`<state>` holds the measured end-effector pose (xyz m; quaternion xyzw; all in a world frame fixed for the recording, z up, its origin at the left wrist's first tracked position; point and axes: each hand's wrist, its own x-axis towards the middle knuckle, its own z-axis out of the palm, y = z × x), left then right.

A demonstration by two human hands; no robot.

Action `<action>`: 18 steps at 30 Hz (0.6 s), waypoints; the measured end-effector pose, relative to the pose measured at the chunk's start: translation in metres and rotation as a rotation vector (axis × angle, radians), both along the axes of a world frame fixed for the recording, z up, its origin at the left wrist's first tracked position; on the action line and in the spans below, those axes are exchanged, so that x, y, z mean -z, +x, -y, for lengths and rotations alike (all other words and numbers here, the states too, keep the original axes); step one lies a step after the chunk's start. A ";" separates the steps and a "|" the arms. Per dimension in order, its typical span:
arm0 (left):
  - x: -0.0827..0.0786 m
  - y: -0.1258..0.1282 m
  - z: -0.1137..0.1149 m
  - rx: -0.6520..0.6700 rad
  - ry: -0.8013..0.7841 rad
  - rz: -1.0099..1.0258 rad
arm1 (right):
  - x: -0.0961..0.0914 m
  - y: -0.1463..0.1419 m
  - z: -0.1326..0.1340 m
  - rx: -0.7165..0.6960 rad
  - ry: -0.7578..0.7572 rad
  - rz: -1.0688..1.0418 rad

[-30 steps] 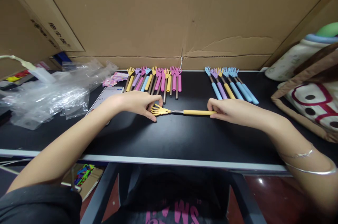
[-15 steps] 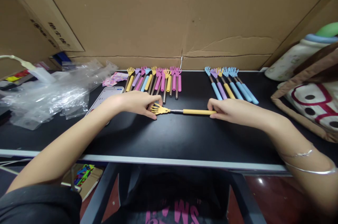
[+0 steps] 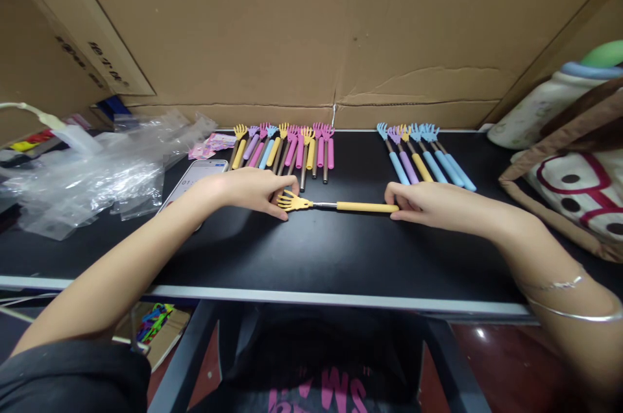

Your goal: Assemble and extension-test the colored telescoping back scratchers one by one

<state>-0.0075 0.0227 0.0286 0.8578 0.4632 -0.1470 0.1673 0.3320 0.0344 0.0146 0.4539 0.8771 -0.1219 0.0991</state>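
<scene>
A yellow back scratcher (image 3: 365,207) lies crosswise over the black table, its claw to the left and a short metal rod showing between claw and handle. My left hand (image 3: 265,192) pinches the claw end between thumb and fingers. At the other end, my right hand (image 3: 413,202) has thumb and fingers closed about the handle's tip. Behind my left hand is a row of pink, yellow, blue and purple back scratchers (image 3: 293,150). A smaller group of blue, purple and yellow back scratchers (image 3: 428,156) lies behind my right hand.
Clear plastic bags (image 3: 97,169) are heaped at the left, beside a phone (image 3: 195,174) partly under my left forearm. A bottle (image 3: 540,104) and a brown-strapped bag (image 3: 574,173) stand at the right. A cardboard wall (image 3: 292,30) closes off the back.
My right hand has shifted very slightly to the right along the handle's end. The back scratcher and my left hand are nearly unmoved.
</scene>
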 end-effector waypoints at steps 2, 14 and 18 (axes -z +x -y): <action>0.000 0.000 0.000 -0.001 -0.001 0.000 | 0.000 0.000 0.000 0.000 -0.001 0.002; 0.000 0.001 0.001 0.000 0.015 -0.013 | 0.000 0.000 0.000 0.010 -0.018 -0.003; 0.000 0.001 0.001 -0.004 0.007 -0.013 | 0.000 -0.001 0.000 0.008 -0.012 -0.004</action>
